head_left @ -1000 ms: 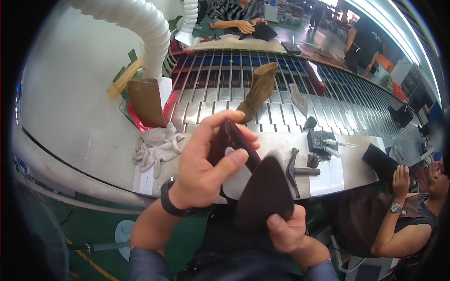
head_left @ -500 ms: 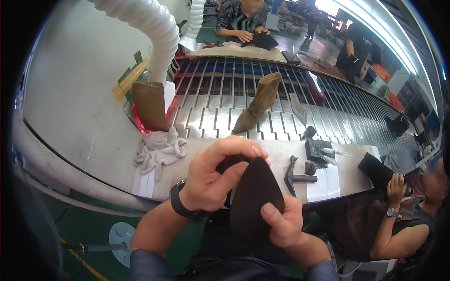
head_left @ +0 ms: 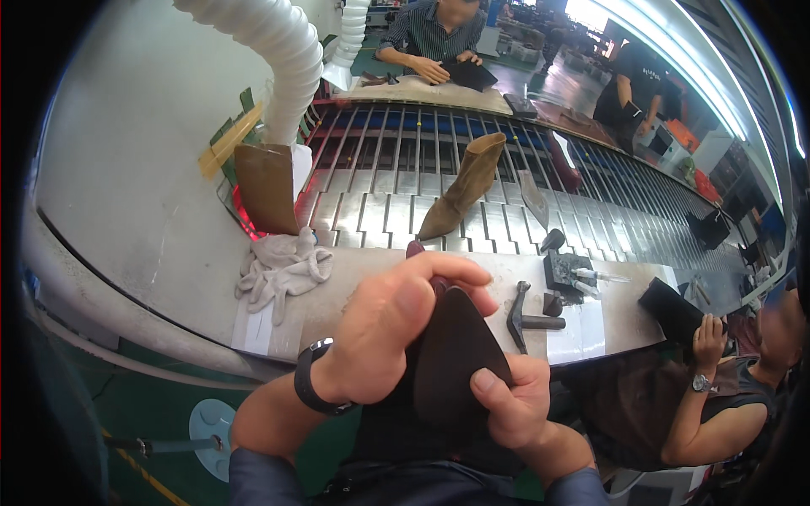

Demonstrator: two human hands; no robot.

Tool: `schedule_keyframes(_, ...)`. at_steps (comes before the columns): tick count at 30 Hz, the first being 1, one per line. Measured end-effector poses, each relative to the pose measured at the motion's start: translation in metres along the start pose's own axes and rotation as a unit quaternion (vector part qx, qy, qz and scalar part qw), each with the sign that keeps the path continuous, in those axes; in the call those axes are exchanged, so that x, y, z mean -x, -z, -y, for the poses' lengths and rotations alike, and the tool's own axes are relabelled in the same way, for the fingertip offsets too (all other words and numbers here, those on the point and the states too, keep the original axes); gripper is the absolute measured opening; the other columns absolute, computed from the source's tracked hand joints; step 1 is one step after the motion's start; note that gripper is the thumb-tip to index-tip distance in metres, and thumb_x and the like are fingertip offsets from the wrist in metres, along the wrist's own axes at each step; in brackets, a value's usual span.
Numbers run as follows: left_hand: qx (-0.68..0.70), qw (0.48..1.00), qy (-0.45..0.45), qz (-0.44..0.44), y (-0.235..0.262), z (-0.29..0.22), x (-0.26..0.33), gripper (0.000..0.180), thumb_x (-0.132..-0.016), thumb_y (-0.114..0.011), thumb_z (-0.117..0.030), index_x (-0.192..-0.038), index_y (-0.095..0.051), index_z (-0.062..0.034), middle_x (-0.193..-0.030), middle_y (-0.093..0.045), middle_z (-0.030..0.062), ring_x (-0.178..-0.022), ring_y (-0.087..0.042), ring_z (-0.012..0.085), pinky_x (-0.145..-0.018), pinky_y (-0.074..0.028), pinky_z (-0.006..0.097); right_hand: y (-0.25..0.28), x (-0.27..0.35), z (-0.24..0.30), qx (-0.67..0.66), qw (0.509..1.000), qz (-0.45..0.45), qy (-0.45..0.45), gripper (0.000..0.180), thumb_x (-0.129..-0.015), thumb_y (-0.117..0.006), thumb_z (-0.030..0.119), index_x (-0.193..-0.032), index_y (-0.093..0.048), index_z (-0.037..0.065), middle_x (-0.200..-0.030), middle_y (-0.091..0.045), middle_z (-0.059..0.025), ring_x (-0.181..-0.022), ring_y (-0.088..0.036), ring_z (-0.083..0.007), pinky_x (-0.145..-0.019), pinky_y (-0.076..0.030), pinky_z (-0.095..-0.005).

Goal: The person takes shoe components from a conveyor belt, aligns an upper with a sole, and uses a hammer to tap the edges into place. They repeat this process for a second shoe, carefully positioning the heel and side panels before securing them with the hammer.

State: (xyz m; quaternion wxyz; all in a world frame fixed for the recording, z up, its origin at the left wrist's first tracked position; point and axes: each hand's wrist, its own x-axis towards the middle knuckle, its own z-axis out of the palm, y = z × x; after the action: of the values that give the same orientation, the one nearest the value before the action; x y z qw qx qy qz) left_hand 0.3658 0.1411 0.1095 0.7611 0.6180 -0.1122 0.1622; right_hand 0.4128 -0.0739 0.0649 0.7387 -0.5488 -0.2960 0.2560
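Observation:
My right hand (head_left: 516, 403) grips a dark brown, pointed shoe sole (head_left: 456, 363), thumb flat on its broad face and toe pointing away from me. What lies under the sole is mostly hidden. My left hand (head_left: 380, 325), with a black band on the wrist, is closed beside the toe. A maroon, rounded piece (head_left: 414, 249) pokes out above its knuckles, and more maroon shows by the toe tip; I cannot tell its kind.
Past the bench edge, a tan ankle boot (head_left: 464, 190) lies on a slatted metal conveyor (head_left: 371, 215). Grey gloves (head_left: 283, 274) lie left; a hammer (head_left: 531, 320) and a black block with syringes (head_left: 569, 274) lie right. Co-workers sit opposite and at right. A white hose (head_left: 283, 67) hangs left.
My left hand has turned, its fingers curling round the maroon piece, which now shows above the knuckles. The sole and my right hand have barely moved. The co-worker opposite has leaned to the left.

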Motion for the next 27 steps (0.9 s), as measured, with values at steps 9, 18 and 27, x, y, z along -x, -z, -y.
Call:
schedule_keyframes(9, -0.096, 0.993, 0.012, 0.071, 0.000, 0.003, 0.011, 0.040, -0.097, -0.078, -0.017, -0.127, -0.061, 0.0030, -0.120, -0.073, 0.0162, -0.113, -0.072, 0.0200, -0.101, -0.058, 0.037, 0.004, 0.005, -0.003, 0.027, 0.998, 0.035, 0.035, 0.021, -0.107, -0.071, 0.010, -0.109, -0.079, -0.009, -0.092, -0.082, -0.0104, -0.080, -0.073, -0.0109, -0.070, -0.059, -0.0277)
schedule_keyframes(18, -0.087, 0.993, 0.033, 0.073, -0.005, 0.001, 0.012, 0.031, -0.101, -0.071, -0.014, -0.125, -0.061, 0.0030, -0.122, -0.073, 0.0172, -0.113, -0.071, 0.0203, -0.101, -0.057, 0.036, 0.003, 0.008, -0.005, 0.014, 0.998, 0.033, 0.046, 0.019, -0.107, -0.071, 0.007, -0.112, -0.079, -0.010, -0.091, -0.082, -0.0103, -0.079, -0.073, -0.0108, -0.070, -0.059, -0.0273)
schedule_keyframes(27, -0.034, 0.998, 0.032, 0.045, -0.010, 0.004, 0.011, 0.045, -0.115, -0.048, -0.034, -0.116, -0.065, 0.0070, -0.114, -0.074, 0.0215, -0.108, -0.072, 0.0257, -0.102, -0.056, 0.041, 0.006, 0.009, -0.008, 0.027, 0.999, 0.018, 0.031, 0.017, -0.105, -0.074, 0.007, -0.102, -0.079, -0.009, -0.083, -0.079, -0.0083, -0.072, -0.068, -0.0090, -0.064, -0.055, -0.0268)
